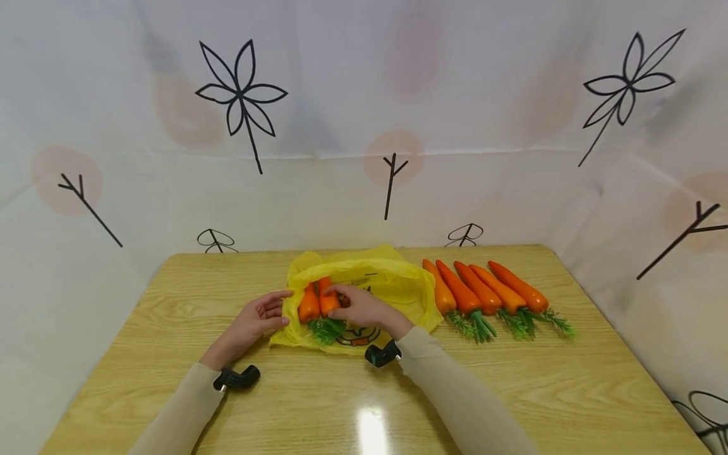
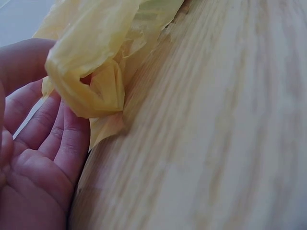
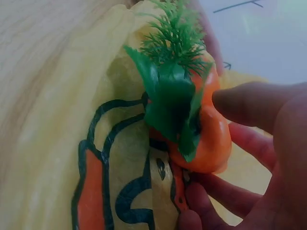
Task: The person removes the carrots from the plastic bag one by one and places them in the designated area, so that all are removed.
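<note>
A yellow plastic bag (image 1: 398, 287) lies on its side with its mouth toward me. Inside its left part, two toy carrots (image 1: 309, 304) lie side by side, their green tops toward the opening. My right hand (image 1: 364, 308) reaches into the bag and holds the right-hand carrot (image 3: 216, 146), thumb on one side and fingers on the other. That carrot has broad green leaves (image 3: 168, 96). At the bag's left edge my left hand (image 1: 253, 322) grips the plastic, and its fingertips are partly hidden behind the bag (image 2: 96, 81) in the left wrist view.
Several more toy carrots (image 1: 480, 291) lie in a row right of the bag, green tops toward me. The wooden table (image 1: 318, 404) ends at a white patterned cloth (image 1: 335, 114) behind. Dark wrist cameras (image 1: 237, 378) jut from both sleeves.
</note>
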`<action>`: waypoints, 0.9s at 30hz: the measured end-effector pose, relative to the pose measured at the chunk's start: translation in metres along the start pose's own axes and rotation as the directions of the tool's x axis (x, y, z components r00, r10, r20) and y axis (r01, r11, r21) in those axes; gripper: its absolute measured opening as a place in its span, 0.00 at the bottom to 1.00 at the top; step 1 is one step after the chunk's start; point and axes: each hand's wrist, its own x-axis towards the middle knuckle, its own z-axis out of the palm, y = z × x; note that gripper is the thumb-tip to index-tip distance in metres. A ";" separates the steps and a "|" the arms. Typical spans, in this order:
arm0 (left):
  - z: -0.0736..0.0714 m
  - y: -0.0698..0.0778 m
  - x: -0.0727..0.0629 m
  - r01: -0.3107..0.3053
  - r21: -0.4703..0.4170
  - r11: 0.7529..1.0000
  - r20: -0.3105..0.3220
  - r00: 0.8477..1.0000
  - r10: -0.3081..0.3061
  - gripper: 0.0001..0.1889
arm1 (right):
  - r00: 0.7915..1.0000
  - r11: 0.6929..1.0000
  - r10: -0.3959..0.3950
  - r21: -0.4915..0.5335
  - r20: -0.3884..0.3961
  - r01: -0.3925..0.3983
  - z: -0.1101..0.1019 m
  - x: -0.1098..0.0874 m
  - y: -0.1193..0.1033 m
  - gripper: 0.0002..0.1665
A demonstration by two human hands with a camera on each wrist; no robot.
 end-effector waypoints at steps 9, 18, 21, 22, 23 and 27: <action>0.000 0.004 -0.001 -0.003 0.000 1.000 -0.003 1.000 0.003 0.32 | 1.000 1.000 -0.014 -0.024 -0.016 0.014 0.004 0.002 0.004 0.24; 0.001 0.003 -0.001 -0.005 0.008 1.000 -0.001 1.000 0.005 0.32 | 1.000 1.000 0.007 0.005 -0.015 -0.006 0.003 0.001 0.005 0.24; 0.001 0.001 -0.001 -0.012 0.004 1.000 0.004 1.000 0.012 0.32 | 1.000 1.000 0.004 0.011 -0.027 -0.004 0.004 0.000 0.005 0.24; 0.001 0.001 -0.001 -0.013 0.001 1.000 0.004 1.000 0.013 0.32 | 1.000 1.000 0.004 0.017 -0.029 -0.003 0.004 0.000 0.005 0.24; 0.001 0.001 -0.001 -0.013 0.001 1.000 0.006 1.000 0.013 0.32 | 0.999 1.000 0.002 0.022 -0.033 -0.001 0.004 -0.001 0.005 0.24; 0.002 0.001 -0.001 -0.013 -0.001 1.000 0.003 1.000 0.013 0.32 | 0.999 0.999 0.003 0.034 -0.043 -0.001 0.004 -0.002 0.006 0.23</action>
